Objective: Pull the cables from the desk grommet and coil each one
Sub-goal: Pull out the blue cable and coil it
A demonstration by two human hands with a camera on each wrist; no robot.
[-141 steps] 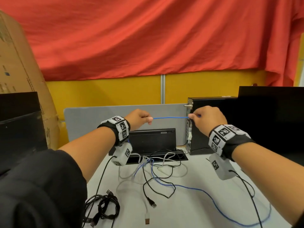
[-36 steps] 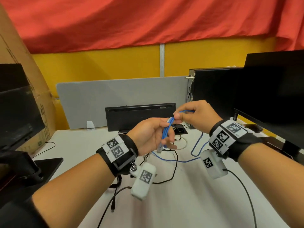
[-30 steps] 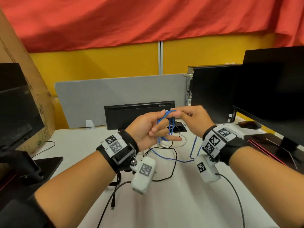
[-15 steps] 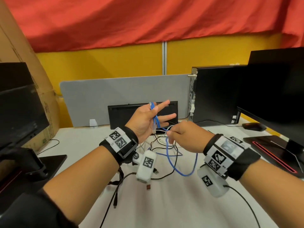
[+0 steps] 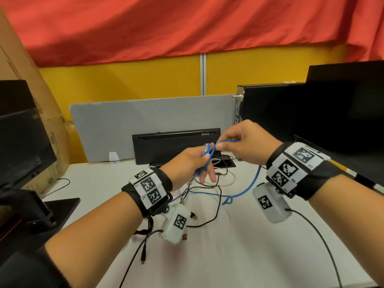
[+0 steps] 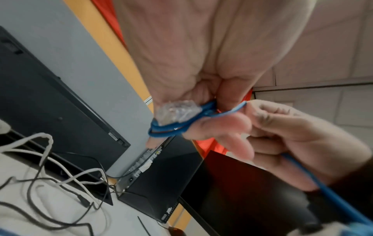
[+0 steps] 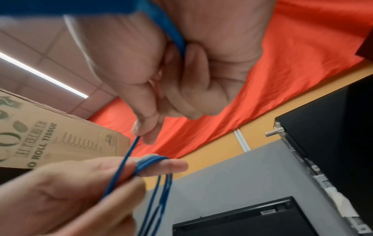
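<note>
The left hand (image 5: 188, 162) is holding blue cable (image 5: 204, 163) loops hanging downward. The right hand (image 5: 247, 145), just beside it, is pinching the trailing slack.

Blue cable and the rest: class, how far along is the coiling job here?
Done: one black bundle by the left wrist looks gathered. In hand: the left hand holds a few loops of the blue cable; the right hand pinches it, feeding. Left: its slack on the desk, plus loose black and white cables.
</note>
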